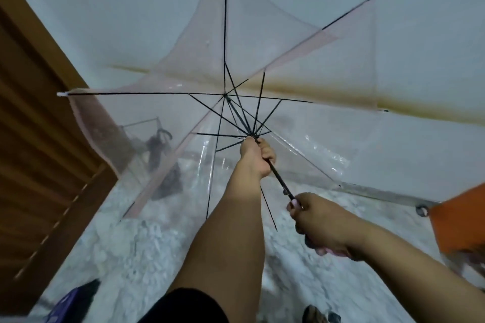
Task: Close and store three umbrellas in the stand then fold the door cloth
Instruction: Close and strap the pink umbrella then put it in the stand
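Note:
A clear umbrella (pixel 301 65) with pink trim and black ribs is spread open in front of me, its inside facing me. My left hand (pixel 256 156) grips the runner on the black shaft where the ribs meet. My right hand (pixel 319 220) grips the pale pink handle at the shaft's lower end. Through the clear canopy I see a wire umbrella stand (pixel 147 128) on the floor at the left, with a dark closed umbrella (pixel 160 144) in it.
A brown wooden door (pixel 39 126) fills the left side. An orange cloth (pixel 462 220) with a metal eyelet hangs at the right edge. The floor is pale speckled stone. A blue object (pixel 70 304) lies bottom left and a foot (pixel 319 316) shows at the bottom.

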